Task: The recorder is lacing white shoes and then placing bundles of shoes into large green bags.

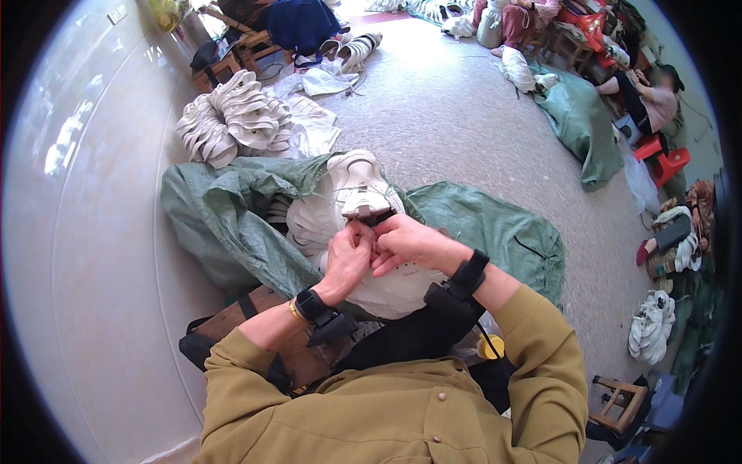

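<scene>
In front of me a white shoe upper with a brown edge lies on top of a pile of white shoe uppers. At the brown edge my left hand is closed, its fingertips pinched together. Beside it, my right hand has its thumb and index finger closed at the same edge, the lower fingers bent loosely. The fingertips of both hands meet; anything thin between them is too small to make out. A green woven sack lies around the pile, partly under it.
Stacked white uppers stand by the tiled wall at left. More green sacking spreads to the right. A wooden stool and a bundle of white uppers are at the far right. A seated person works near red stools.
</scene>
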### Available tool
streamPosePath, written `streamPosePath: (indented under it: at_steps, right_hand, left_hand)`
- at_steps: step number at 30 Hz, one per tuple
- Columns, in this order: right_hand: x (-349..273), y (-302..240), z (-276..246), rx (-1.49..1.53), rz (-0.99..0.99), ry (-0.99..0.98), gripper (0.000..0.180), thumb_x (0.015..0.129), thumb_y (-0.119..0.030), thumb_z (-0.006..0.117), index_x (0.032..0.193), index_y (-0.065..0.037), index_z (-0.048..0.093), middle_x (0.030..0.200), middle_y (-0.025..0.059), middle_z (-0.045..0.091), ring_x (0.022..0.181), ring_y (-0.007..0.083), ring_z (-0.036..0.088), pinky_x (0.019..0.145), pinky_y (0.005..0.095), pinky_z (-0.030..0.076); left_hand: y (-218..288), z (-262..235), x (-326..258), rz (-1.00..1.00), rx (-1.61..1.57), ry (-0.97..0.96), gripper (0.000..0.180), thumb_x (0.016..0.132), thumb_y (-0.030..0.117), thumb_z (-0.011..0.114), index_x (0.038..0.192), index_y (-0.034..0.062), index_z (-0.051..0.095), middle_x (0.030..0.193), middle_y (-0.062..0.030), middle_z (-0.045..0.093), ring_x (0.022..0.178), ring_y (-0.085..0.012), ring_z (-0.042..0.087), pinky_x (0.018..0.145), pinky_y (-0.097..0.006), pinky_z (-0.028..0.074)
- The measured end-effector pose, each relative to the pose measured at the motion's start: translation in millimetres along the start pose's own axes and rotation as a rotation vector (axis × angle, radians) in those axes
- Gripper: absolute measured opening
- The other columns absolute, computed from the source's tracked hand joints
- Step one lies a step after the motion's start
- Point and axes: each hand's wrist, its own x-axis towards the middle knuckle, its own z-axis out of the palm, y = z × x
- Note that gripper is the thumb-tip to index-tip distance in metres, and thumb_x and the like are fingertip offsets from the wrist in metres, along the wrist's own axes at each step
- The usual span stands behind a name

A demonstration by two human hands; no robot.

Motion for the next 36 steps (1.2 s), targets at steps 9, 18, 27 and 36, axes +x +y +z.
streamPosePath:
  at_steps: [9,18,27,36]
  right_hand:
    - [22,17,7,0.549,0.097,-0.004,0.013,0.091,-0.004,0.052,0.099,0.004,0.056,0.088,0.0105,0.061,0.071,0.0180,0.063,0.065,0.0292,0.057]
    - [15,21,23,0.374,0.036,0.044,0.021,0.093,-0.012,0.054,0.103,0.005,0.059,0.098,0.0120,0.065,0.067,0.0123,0.061,0.062,0.0256,0.055]
    - [12,23,37,0.282,0.008,0.071,0.029,0.092,-0.012,0.053,0.105,0.014,0.053,0.093,0.0168,0.061,0.066,0.0195,0.066,0.054,0.0280,0.057]
    - [12,20,41,0.251,0.011,0.057,0.029,0.091,-0.013,0.053,0.102,0.013,0.053,0.093,0.0168,0.061,0.068,0.0202,0.067,0.056,0.0280,0.057]
  left_hand:
    - [16,-20,-18,0.091,-0.009,-0.091,0.009,0.096,0.004,0.052,0.093,-0.0043,0.053,0.077,-0.0112,0.066,0.065,-0.0163,0.067,0.056,-0.029,0.058]
    - [32,-81,15,0.444,0.479,0.133,0.026,0.078,-0.001,0.065,0.098,0.0023,0.050,0.078,-0.0117,0.063,0.069,-0.0219,0.064,0.059,-0.033,0.051]
    - [-12,-85,91,0.609,0.875,0.147,0.066,0.061,-0.001,0.070,0.118,0.0008,0.040,0.114,-0.0205,0.048,0.104,-0.0396,0.045,0.092,-0.044,0.040]
    - [-33,-93,124,0.573,0.750,0.003,0.020,0.072,-0.001,0.058,0.090,0.0041,0.053,0.074,-0.0137,0.059,0.078,-0.0362,0.054,0.069,-0.047,0.045]
